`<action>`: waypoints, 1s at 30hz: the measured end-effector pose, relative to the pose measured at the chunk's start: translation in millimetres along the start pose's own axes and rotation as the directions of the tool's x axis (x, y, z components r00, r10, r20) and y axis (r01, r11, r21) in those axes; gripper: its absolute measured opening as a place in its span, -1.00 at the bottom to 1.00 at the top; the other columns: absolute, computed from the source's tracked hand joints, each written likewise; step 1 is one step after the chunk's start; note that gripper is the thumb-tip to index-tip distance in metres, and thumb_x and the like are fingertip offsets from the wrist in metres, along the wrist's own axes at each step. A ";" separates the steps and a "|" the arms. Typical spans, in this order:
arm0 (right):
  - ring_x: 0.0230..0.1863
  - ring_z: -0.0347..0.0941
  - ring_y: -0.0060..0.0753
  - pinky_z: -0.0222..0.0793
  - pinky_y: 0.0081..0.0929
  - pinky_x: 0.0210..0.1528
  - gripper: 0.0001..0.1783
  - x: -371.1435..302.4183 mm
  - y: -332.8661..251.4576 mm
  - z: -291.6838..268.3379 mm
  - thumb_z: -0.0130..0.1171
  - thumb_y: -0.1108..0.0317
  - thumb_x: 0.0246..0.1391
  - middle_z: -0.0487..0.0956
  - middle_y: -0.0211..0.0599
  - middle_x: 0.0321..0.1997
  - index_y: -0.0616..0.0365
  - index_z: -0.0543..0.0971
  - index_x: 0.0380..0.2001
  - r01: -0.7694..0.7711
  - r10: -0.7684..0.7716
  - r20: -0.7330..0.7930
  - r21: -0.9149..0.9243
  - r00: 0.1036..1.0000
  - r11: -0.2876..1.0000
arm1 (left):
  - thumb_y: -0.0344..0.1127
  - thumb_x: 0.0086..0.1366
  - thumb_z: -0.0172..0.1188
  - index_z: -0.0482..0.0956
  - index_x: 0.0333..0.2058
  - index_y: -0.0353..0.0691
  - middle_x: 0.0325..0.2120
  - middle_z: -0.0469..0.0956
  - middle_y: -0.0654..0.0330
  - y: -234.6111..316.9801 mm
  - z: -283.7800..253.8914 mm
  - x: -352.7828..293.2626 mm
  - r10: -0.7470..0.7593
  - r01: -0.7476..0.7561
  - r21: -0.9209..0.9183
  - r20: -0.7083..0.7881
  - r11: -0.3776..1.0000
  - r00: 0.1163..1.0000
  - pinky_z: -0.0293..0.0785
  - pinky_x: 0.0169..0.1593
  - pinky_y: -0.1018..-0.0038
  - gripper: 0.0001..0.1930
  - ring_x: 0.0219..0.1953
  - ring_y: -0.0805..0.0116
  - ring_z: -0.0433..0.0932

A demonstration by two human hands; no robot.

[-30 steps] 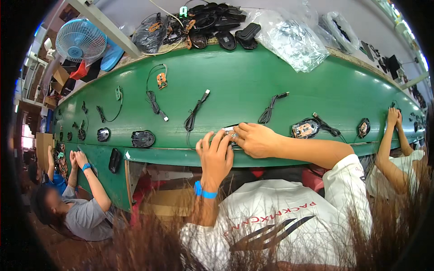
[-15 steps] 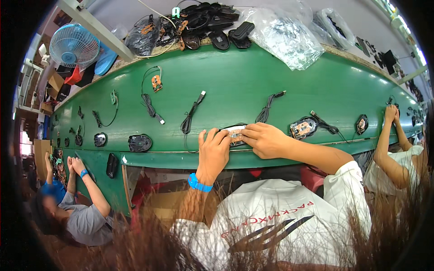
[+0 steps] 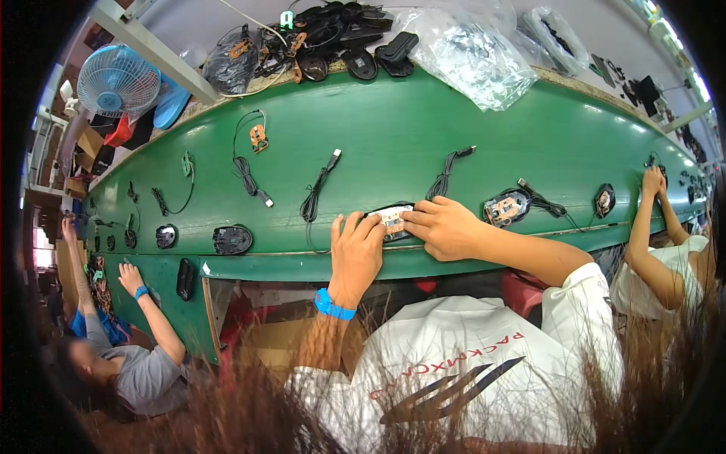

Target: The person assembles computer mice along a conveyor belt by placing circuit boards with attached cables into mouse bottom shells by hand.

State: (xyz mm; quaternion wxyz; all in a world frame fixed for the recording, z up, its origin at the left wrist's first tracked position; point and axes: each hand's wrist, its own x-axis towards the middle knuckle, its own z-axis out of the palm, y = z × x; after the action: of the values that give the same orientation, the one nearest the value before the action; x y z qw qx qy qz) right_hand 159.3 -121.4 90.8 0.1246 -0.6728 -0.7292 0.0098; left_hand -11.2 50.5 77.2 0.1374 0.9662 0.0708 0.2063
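Observation:
Between my hands lies a small tan circuit board (image 3: 393,219) seated in a black computer mouse base (image 3: 398,240) at the table's front edge. My left hand (image 3: 356,246) grips the board's left side with its fingertips, wearing a blue band on the wrist. From the right, my right hand (image 3: 445,229) presses its bent fingers on the other side of the board. My fingers cover both ends of the mouse base. Just beyond the left hand, a bundled black USB cable (image 3: 315,195) rests on the green tabletop. Another bundled cable (image 3: 448,175) lies past the right hand.
A mouse base with a board (image 3: 505,208) sits to the right, an empty-looking black base (image 3: 232,240) to the left. Farther back is an orange board with cable (image 3: 259,138). Black mouse shells and a plastic bag (image 3: 473,64) line the back ledge. Co-workers sit on both sides.
My hands stay on the board, which now looks paler and shows more of its face. The co-worker at left has parted their hands, one reaching up and away. The view has shifted slightly.

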 end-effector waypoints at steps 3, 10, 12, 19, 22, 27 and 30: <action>0.11 0.47 -0.27 0.40 -0.29 0.07 -0.47 3.2 2.9 0.4 0.31 0.31 -0.17 0.60 -0.34 0.16 0.13 0.63 -0.02 -0.013 0.012 0.017 0.063 1.000 0.998 | -0.44 0.20 0.27 0.66 -0.26 -0.11 -0.07 0.64 0.28 1.1 -2.5 0.3 0.004 -0.004 0.002 0.020 1.000 1.000 0.31 0.23 -0.05 -0.87 0.08 0.10 0.53; 0.01 0.45 -0.26 0.41 -0.30 0.01 -0.47 5.6 -4.6 0.1 0.31 0.34 -0.19 0.59 -0.41 0.02 0.07 0.62 -0.02 -0.055 0.055 -0.003 0.020 0.998 0.998 | -0.46 0.16 0.25 0.65 -0.17 -0.12 0.02 0.61 0.20 4.4 -9.8 -4.2 -0.017 0.020 -0.052 0.067 0.998 0.998 0.29 0.25 -0.05 -0.77 0.12 0.03 0.49; -0.02 0.45 -0.26 0.42 -0.30 -0.01 -0.50 9.7 -4.4 0.0 0.32 0.34 -0.19 0.56 -0.40 -0.05 0.07 0.61 -0.06 -0.038 0.041 -0.052 0.048 0.998 0.998 | -0.44 0.16 0.27 0.64 -0.15 -0.13 0.04 0.60 0.19 6.0 -11.2 -5.1 -0.027 0.032 -0.068 0.078 0.997 0.997 0.29 0.26 -0.06 -0.75 0.14 0.03 0.48; -0.07 0.43 -0.21 0.46 -0.25 -0.10 -0.56 18.8 -15.7 8.4 0.29 0.35 -0.20 0.54 -0.34 -0.18 0.13 0.65 -0.13 0.013 0.017 -0.122 0.247 0.992 0.969 | -0.38 0.20 0.33 0.60 -0.11 -0.17 0.08 0.57 0.18 6.0 -13.0 -8.3 -0.055 0.068 -0.150 0.093 0.986 0.994 0.25 0.27 -0.07 -0.73 0.16 0.02 0.45; -0.09 0.44 -0.21 0.47 -0.26 -0.11 -0.56 19.8 -16.6 7.7 0.29 0.33 -0.19 0.54 -0.33 -0.20 0.15 0.67 -0.13 -0.008 0.034 -0.102 0.248 0.994 0.969 | -0.39 0.20 0.33 0.60 -0.11 -0.17 0.09 0.57 0.19 5.0 -10.9 -9.0 -0.054 0.066 -0.141 0.085 0.988 0.995 0.24 0.27 -0.07 -0.73 0.15 0.02 0.45; -0.08 0.45 -0.22 0.47 -0.26 -0.13 -0.54 21.3 -22.8 9.6 0.30 0.31 -0.14 0.55 -0.32 -0.19 0.17 0.66 -0.08 -0.061 0.066 -0.021 0.170 0.998 0.984 | -0.39 0.20 0.32 0.60 -0.09 -0.16 0.09 0.56 0.20 3.8 -6.9 -11.1 -0.059 0.069 -0.140 0.076 0.988 0.995 0.24 0.28 -0.07 -0.72 0.15 0.02 0.46; -0.06 0.45 -0.23 0.47 -0.27 -0.13 -0.51 19.7 -25.0 7.7 0.31 0.30 -0.11 0.55 -0.31 -0.16 0.16 0.65 -0.03 -0.091 0.091 0.012 0.137 0.996 0.986 | -0.39 0.20 0.32 0.60 -0.09 -0.16 0.09 0.56 0.20 5.9 -8.4 -9.9 -0.059 0.069 -0.142 0.073 0.987 0.996 0.24 0.28 -0.07 -0.73 0.15 0.02 0.46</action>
State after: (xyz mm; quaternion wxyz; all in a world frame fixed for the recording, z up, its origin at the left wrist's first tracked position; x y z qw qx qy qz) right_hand 132.1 -103.3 91.2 0.1679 -0.6952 -0.6957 0.0674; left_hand -23.2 45.0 82.6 0.2160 0.9575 0.0817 0.1730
